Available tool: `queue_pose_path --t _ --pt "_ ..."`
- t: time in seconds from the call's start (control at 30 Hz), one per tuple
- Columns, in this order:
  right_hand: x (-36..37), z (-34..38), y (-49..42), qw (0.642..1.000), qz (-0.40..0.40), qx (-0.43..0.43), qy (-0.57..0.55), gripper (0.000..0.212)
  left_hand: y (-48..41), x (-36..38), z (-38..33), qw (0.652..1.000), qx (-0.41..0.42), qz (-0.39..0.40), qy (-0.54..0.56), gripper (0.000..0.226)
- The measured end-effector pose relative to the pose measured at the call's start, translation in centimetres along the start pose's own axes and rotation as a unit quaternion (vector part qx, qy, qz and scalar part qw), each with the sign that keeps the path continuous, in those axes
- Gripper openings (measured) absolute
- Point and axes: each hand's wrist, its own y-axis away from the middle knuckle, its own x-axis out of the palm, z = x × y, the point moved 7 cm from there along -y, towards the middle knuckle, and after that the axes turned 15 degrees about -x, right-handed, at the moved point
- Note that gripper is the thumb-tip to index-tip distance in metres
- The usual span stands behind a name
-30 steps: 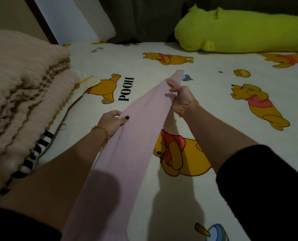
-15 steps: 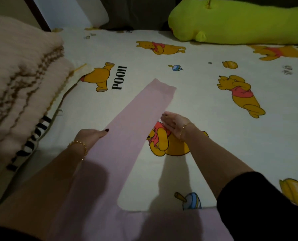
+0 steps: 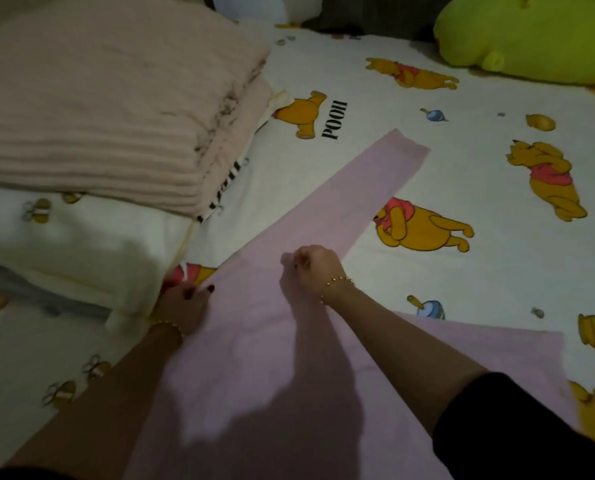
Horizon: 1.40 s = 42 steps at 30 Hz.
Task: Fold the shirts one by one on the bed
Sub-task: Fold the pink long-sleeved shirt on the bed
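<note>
The only clear writing is the word POOH in black capitals, printed sideways on the bed sheet beside one of the yellow bears. More black letters show under the folded blanket at the bed's left side, too covered to read.

The pink shirt lies flat on the near half of the bed. One sleeve stretches diagonally toward the middle, and its cuff ends just short of the word. The shirt's right part reaches toward the near right corner with a straight outer edge. Its near part runs out of view at the bottom, under both arms and their shadows.

The left hand is at the shirt's left edge. Its thumb lies on top of the cloth and its fingers are curled at the hem, holding it. The right hand sits where the sleeve meets the body, knuckles up and fingers curled tight onto the cloth. It seems to pinch the cloth, though the fingertips are hidden. Each wrist wears a gold bracelet.

A pillow lies just left of the left hand, touching or nearly touching the shirt's edge, so the left side is crowded. To the right of the sleeve the sheet is bare, patterned cloth out to the right edge. A green soft toy lies along the far edge, cut off at the top right corner and well apart from the shirt. The picture is dim and slightly blurred.
</note>
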Motion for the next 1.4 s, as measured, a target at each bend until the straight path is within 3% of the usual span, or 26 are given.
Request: queue_pose_path --t 0.1,0.2,0.33,0.53,0.67,0.83,0.97,1.13,1.4 --pt "3.1 3.7 0.7 0.998 0.039 -0.035 0.046 0.026 -0.3 -2.5 3.3 0.995 -0.005 -0.053 0.084 0.010" --pt "6.3 8.5 1.7 0.982 0.095 -0.105 0.122 0.031 1.5 -4.0 7.9 0.995 -0.013 -0.066 0.072 0.019" --pt "12.0 12.5 2.7 0.958 0.175 -0.153 0.168 0.043 4.3 -6.7 16.4 0.993 -0.087 -0.061 0.056 0.027" --pt "19.7 14.7 2.9 0.934 0.241 -0.127 0.230 0.042 7.7 -7.9 20.8 0.999 -0.007 -0.027 -0.037 0.037" --pt "21.4 15.1 2.6 0.940 0.198 -0.075 0.267 0.040 9.6 -7.7 22.8 0.988 0.057 0.005 -0.143 0.039" --pt "20.3 16.6 3.6 0.992 0.016 -0.060 0.110 0.043 9.6 -10.0 24.1 0.990 0.094 -0.043 -0.095 0.029" --pt "20.7 15.5 7.2 0.998 0.002 -0.050 0.038 0.045 9.7 -9.6 25.6 0.990 0.078 -0.052 -0.109 0.033" --pt "19.7 12.5 16.5 0.992 -0.006 -0.064 0.105 0.030 13.4 -9.1 25.3 0.948 0.214 -0.138 -0.188 0.027" --pt "16.7 6.6 34.8 0.990 0.010 0.067 0.122 0.010 22.5 -4.3 28.9 0.910 0.339 0.010 -0.240 0.021"
